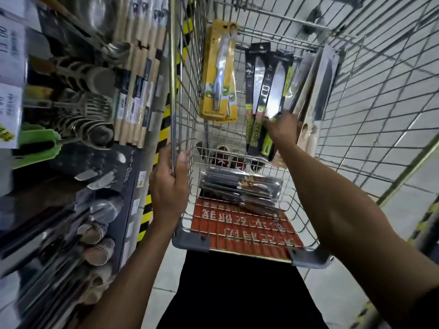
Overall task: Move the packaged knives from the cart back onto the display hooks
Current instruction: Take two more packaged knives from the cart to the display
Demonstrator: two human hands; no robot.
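I look down into a wire shopping cart (240, 252). My left hand (167, 184) grips the cart's left rim bar. My right hand (283, 130) reaches deep into the basket and grips a knife in black-and-green packaging (275, 91) standing among several upright packaged knives. A yellow-carded knife (219, 72) leans against the far left wall of the cart. More packaged knives (316, 86) lean at the right side. A clear pack of dark-handled knives (240, 188) lies flat on the cart's near shelf.
A display rack on the left holds ladles, strainers (95, 110), wooden-handled tools (135, 96) and steel utensils on hooks. Yellow-black hazard tape (164, 129) runs down the rack's edge. A red sign (242, 231) lines the cart's child seat. White tiled floor lies to the right.
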